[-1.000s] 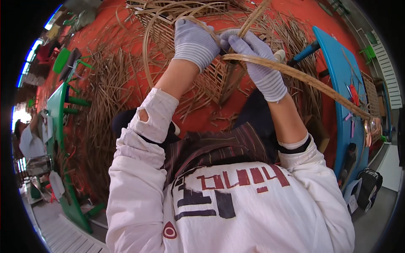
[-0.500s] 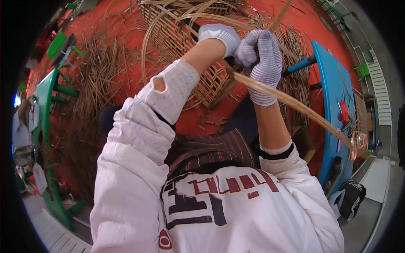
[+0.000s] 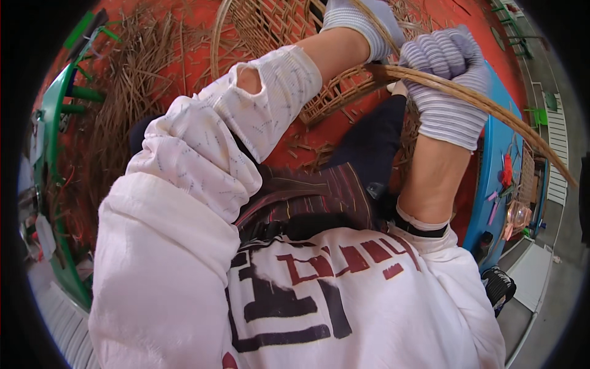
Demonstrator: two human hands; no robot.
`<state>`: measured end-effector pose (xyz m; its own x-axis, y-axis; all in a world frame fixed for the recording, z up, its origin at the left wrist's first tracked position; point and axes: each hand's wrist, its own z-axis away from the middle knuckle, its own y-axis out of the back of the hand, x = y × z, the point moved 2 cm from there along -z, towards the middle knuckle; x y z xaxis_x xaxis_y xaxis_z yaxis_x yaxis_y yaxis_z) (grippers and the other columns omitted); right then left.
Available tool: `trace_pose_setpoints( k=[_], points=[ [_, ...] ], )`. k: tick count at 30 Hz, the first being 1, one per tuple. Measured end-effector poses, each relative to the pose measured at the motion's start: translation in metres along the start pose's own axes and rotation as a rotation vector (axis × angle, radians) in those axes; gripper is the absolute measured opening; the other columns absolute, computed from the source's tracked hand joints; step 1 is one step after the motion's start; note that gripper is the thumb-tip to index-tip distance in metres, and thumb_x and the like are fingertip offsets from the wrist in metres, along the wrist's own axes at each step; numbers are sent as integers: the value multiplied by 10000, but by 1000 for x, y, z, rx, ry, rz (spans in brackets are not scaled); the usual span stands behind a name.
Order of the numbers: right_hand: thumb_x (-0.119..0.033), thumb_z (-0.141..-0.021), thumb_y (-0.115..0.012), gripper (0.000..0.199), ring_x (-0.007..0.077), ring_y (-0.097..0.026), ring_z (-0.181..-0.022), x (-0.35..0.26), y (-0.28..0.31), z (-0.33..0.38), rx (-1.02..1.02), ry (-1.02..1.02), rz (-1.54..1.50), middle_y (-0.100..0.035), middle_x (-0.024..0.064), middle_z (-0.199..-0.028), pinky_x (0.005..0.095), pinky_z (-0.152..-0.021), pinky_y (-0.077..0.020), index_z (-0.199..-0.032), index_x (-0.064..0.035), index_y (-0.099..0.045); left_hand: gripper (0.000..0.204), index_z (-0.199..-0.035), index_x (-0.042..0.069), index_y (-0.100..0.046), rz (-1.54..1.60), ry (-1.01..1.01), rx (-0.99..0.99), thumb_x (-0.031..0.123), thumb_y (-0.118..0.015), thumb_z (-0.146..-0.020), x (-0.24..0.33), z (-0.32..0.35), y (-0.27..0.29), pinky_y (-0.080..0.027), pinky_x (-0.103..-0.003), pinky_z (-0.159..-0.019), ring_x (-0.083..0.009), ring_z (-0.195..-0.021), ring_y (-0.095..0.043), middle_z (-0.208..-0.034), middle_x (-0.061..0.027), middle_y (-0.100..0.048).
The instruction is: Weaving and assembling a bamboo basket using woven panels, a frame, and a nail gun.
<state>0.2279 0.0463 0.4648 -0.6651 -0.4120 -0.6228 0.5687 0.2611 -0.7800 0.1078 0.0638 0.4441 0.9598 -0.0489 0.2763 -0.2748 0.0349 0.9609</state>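
My left hand (image 3: 364, 27), in a striped knit glove, is at the woven basket (image 3: 276, 27) near the top edge. Its fingers curl down out of sight around something dark that I cannot make out. A thin cane strip crosses over its back. To its right, my right hand (image 3: 452, 77), gloved alike, is closed in a fist, and what lies inside the fingers is hidden. A long bundle of brown cane strips (image 3: 522, 129) runs from beside the basket rim across the front of the right glove and out to the right.
Loose cane pieces (image 3: 132, 80) are strewn over the red floor (image 3: 283, 166). A green table (image 3: 58, 129) stands on the left, a blue table (image 3: 488, 178) on the right with a red tool and a clear cup (image 3: 517, 216). A black bag (image 3: 499, 284) lies beyond it.
My right hand has moved right, away from the left hand, and the cane bundle has swung up and right with it. The left hand has gone slightly up and right.
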Motion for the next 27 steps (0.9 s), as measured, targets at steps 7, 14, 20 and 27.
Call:
trace_pose_setpoints(
  k=[7,14,20,27],
  points=[
    [-257,-980,-481,423,113,-271,-421,-21,8,-6,-102,-9,21,-270,-59,-469,298,-481,-281,-580,-156,-389,393,-996,57,-737,33,81,60,361,-515,-882,-8,-7,-9,-529,-406,-819,-294,-976,-690,-1016,-173,-709],
    [-261,-980,-490,414,112,-278,-428,-39,27,-17,-154,50,6,-276,-56,-478,294,-481,-282,-591,-148,-406,346,-987,15,-701,-22,97,60,332,-591,-902,-2,-13,-12,-537,-358,-743,-263,-858,-694,-932,-141,-714],
    [-264,-980,-498,406,111,-284,-434,-41,67,-37,-370,20,-45,-281,-54,-486,291,-481,-283,-601,-142,-420,457,-1014,108,-719,-14,71,138,465,-446,-929,-10,-20,-27,-529,-448,-829,-320,-928,-679,-983,-152,-705],
    [-271,-983,-540,321,208,-643,-794,-34,102,-38,139,702,913,-656,99,-761,354,-825,-504,-818,-7,-616,419,-1024,102,-701,43,144,59,448,-496,-906,-12,-11,-24,-511,-432,-879,-324,-936,-666,-978,-134,-707]
  ],
)
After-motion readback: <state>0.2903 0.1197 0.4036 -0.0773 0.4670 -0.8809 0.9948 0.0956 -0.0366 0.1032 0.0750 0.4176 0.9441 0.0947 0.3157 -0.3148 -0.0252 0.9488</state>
